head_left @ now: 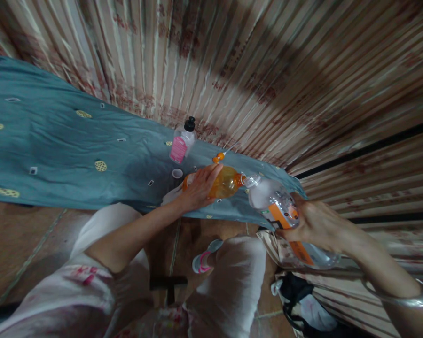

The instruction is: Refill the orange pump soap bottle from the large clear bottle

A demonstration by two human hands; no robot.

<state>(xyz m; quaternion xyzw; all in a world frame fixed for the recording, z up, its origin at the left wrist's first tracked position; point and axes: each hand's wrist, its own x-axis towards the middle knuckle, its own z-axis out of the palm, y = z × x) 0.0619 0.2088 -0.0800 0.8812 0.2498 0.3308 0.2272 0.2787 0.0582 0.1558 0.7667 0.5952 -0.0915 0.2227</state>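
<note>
My left hand point(202, 188) is wrapped round an orange bottle point(229, 182), whose neck points right. My right hand point(312, 223) grips a large clear plastic bottle point(273, 202) with an orange label, tilted so that its mouth meets the mouth of the orange bottle. Whether liquid passes between the two mouths I cannot make out. Just beyond my left hand lies a small orange item point(218, 157) with a thin pale stem. A white cap point(177, 173) rests to the left of the orange bottle. Behind it is a clear bottle point(181, 143) with a pink label and black top.
A teal cloth point(63, 145) with yellow pineapple prints covers the long surface before me. Pleated patterned curtains point(197, 56) hang right behind it. Dark and pale bags or fabric point(299, 291) lie on the tiled floor point(31, 234) at lower right.
</note>
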